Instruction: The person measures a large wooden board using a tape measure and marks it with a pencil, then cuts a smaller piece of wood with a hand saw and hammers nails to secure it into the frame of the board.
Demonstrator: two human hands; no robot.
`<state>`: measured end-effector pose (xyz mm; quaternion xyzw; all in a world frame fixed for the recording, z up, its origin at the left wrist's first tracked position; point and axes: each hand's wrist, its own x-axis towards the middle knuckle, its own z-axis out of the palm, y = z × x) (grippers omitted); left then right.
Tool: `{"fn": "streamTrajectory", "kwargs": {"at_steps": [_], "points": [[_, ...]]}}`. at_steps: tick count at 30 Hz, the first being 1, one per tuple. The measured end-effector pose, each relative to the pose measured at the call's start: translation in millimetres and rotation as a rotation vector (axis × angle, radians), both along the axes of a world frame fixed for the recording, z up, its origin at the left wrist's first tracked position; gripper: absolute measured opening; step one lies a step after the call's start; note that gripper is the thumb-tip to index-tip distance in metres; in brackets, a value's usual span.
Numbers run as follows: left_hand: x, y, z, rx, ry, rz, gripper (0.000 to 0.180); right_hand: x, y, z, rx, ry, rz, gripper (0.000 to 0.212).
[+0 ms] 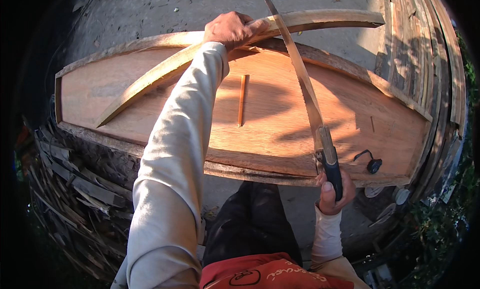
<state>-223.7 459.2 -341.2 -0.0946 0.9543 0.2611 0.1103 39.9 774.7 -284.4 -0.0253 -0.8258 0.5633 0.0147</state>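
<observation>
A: Plank lies long, left to right, across the boat, far side.
B: Hands?
A: Left hand presses it flat. Right hand, near, grips the saw crossing it.

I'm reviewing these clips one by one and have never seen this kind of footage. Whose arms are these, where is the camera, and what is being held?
There is no machine here: a fisheye camera worn on a person's head looks down at their own arms. The left hand presses a long curved wooden strip against the far edge of a shallow wooden boat-like hull. The right hand grips the dark handle of a handsaw, whose blade crosses the strip. Inside the hull lie a thin stick and a small black corded object.
</observation>
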Motion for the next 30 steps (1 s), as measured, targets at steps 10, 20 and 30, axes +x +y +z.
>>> {"fn": "streamTrajectory", "kwargs": {"at_steps": [10,20,30], "points": [[7.2,-17.1,5.0,-0.002,0.003,0.017,0.063,9.6,-21.8,6.5,0.081,0.019,-0.01,0.035],[3.4,-27.6,9.4,0.028,-0.027,0.008,0.066,15.3,-24.3,26.6,0.134,0.017,0.051,0.029],[0.3,-29.2,36.7,0.022,-0.042,-0.009,0.069,-26.4,-49.2,57.2,0.069,-0.071,0.007,0.024]]}}
